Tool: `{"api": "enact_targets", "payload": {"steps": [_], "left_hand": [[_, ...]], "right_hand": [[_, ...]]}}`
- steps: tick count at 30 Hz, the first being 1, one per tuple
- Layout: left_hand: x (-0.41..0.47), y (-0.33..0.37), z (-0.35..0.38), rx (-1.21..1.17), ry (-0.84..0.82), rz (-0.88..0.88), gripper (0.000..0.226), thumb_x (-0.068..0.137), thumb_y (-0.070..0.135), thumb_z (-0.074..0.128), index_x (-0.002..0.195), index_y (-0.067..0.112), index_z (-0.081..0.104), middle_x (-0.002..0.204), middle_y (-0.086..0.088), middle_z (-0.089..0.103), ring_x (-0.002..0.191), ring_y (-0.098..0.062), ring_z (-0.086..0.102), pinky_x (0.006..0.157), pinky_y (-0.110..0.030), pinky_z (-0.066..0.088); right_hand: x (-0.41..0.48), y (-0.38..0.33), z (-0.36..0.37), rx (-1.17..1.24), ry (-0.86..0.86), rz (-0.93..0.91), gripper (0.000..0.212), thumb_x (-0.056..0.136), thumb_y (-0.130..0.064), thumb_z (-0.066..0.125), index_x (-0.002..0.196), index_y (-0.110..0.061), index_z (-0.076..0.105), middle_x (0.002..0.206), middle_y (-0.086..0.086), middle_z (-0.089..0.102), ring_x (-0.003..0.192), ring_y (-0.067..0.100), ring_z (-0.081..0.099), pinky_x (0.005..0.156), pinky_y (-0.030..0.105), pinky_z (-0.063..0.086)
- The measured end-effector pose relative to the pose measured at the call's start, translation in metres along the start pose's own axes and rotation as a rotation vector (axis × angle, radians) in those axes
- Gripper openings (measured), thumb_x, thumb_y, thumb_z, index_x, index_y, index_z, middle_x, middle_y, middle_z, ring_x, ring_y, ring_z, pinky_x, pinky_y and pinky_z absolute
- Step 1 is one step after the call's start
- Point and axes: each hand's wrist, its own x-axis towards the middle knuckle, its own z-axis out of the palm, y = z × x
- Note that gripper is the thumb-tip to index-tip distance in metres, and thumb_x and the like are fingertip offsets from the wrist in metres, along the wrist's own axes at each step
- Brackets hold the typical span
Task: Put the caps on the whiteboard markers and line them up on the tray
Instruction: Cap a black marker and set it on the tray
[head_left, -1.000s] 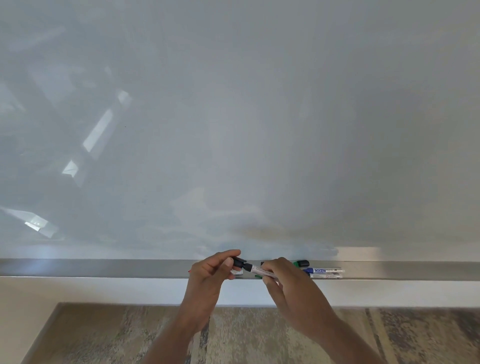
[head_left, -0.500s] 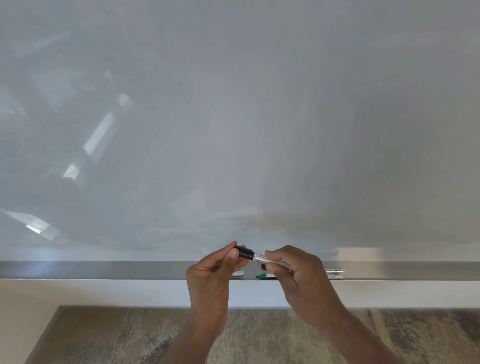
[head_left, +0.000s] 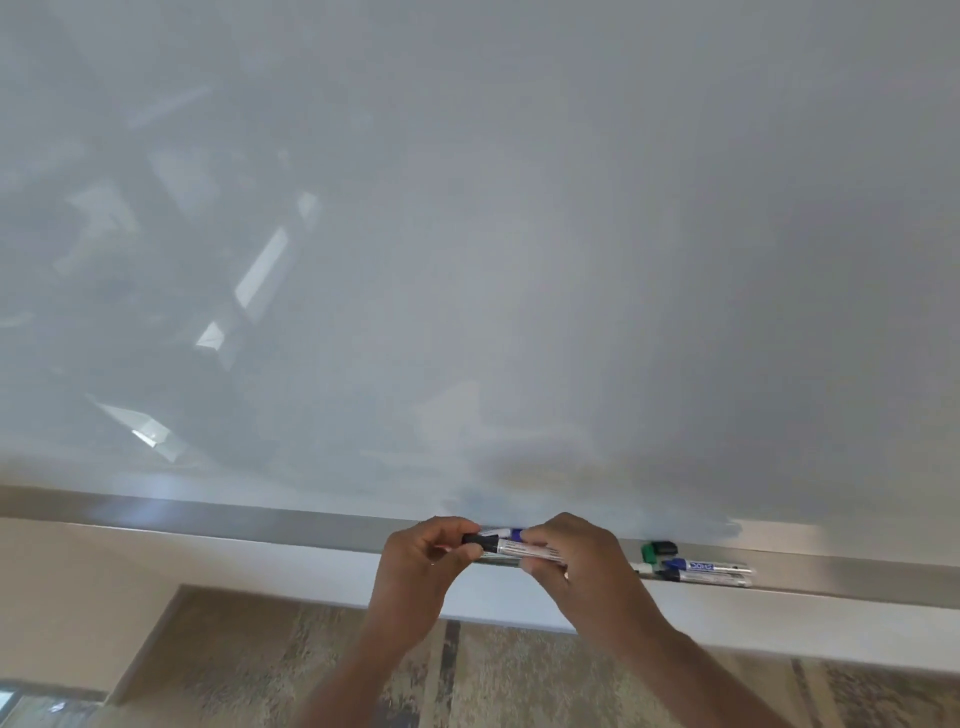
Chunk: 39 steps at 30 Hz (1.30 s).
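Two hands hold a black-capped marker just above the metal tray: left hand fingers pinch its cap, right hand grips its barrel. More markers lie on the tray, to the right.

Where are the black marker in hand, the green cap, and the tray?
black marker (head_left: 519, 548), head view, white barrel between the hands
green cap (head_left: 648, 552), head view, cap's side
tray (head_left: 311, 527), head view, bare metal left of hands
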Motion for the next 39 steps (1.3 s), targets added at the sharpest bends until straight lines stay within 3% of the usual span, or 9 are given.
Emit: {"api": "enact_targets", "payload": {"steps": [3, 7, 12, 17, 20, 24, 30, 39], "left_hand": [[0.012, -0.025, -0.036, 0.251, 0.009, 0.073, 0.027, 0.087, 0.013, 0.084, 0.090, 0.039, 0.082, 0.090, 0.017, 0.080, 0.077, -0.004, 0.067, 0.067, -0.013, 0.050], [0.032, -0.056, -0.075, 0.511, 0.030, 0.175, 0.035, 0.087, 0.012, 0.084, 0.091, 0.046, 0.075, 0.095, 0.024, 0.075, 0.095, 0.000, 0.069, 0.078, -0.009, 0.049], [0.060, -0.103, -0.118, 0.624, 0.118, 0.051, 0.030, 0.089, 0.023, 0.082, 0.089, 0.052, 0.074, 0.100, 0.017, 0.075, 0.096, -0.016, 0.067, 0.088, -0.035, 0.051], [0.083, -0.137, -0.143, 0.699, 0.144, 0.038, 0.019, 0.088, 0.021, 0.082, 0.091, 0.040, 0.082, 0.091, 0.007, 0.075, 0.087, -0.021, 0.067, 0.088, -0.047, 0.055], [0.088, -0.150, -0.146, 0.756, 0.172, 0.085, 0.021, 0.087, 0.017, 0.083, 0.090, 0.038, 0.083, 0.078, 0.013, 0.066, 0.075, -0.011, 0.056, 0.084, -0.042, 0.047], [0.093, -0.164, -0.150, 0.800, 0.112, 0.087, 0.019, 0.090, 0.019, 0.080, 0.091, 0.038, 0.083, 0.083, 0.009, 0.080, 0.084, -0.018, 0.063, 0.084, -0.041, 0.041], [0.095, -0.167, -0.150, 0.815, 0.096, 0.080, 0.019, 0.090, 0.016, 0.079, 0.096, 0.033, 0.084, 0.085, 0.005, 0.082, 0.088, -0.021, 0.064, 0.084, -0.040, 0.041], [0.091, -0.162, -0.155, 0.933, 0.028, 0.131, 0.024, 0.093, 0.011, 0.075, 0.094, 0.035, 0.082, 0.094, 0.021, 0.081, 0.088, -0.019, 0.062, 0.081, -0.039, 0.038]], "right_hand": [[0.017, 0.000, 0.039, -0.042, -0.037, -0.021, 0.010, 0.095, -0.027, 0.064, 0.104, -0.029, 0.066, 0.096, -0.014, 0.058, 0.086, 0.003, 0.056, 0.075, 0.019, 0.047], [0.041, -0.002, 0.090, -0.103, -0.040, -0.040, 0.024, 0.099, -0.015, 0.055, 0.117, -0.025, 0.067, 0.110, -0.008, 0.062, 0.096, 0.005, 0.057, 0.080, 0.014, 0.045], [0.059, 0.007, 0.121, -0.227, -0.011, 0.017, 0.025, 0.096, -0.016, 0.057, 0.118, -0.021, 0.067, 0.116, -0.006, 0.067, 0.106, 0.014, 0.060, 0.089, 0.027, 0.048], [0.053, 0.039, 0.117, -0.462, -0.046, 0.134, 0.018, 0.089, -0.014, 0.063, 0.101, -0.025, 0.070, 0.095, -0.007, 0.070, 0.086, 0.019, 0.064, 0.070, 0.035, 0.045], [0.050, 0.052, 0.114, -0.557, -0.070, 0.151, 0.020, 0.085, -0.013, 0.068, 0.098, -0.027, 0.072, 0.088, -0.006, 0.069, 0.082, 0.023, 0.064, 0.067, 0.037, 0.041], [0.053, 0.056, 0.116, -0.620, -0.127, 0.122, 0.016, 0.082, -0.020, 0.077, 0.095, -0.028, 0.073, 0.088, -0.007, 0.069, 0.083, 0.022, 0.064, 0.070, 0.039, 0.043], [0.058, 0.060, 0.126, -0.701, -0.169, 0.063, 0.023, 0.071, -0.024, 0.086, 0.085, -0.029, 0.069, 0.085, -0.010, 0.067, 0.083, 0.021, 0.063, 0.068, 0.039, 0.041], [0.059, 0.064, 0.137, -0.727, -0.225, 0.126, 0.020, 0.083, -0.024, 0.078, 0.094, -0.022, 0.060, 0.097, -0.005, 0.060, 0.095, 0.023, 0.056, 0.078, 0.041, 0.033]]}}
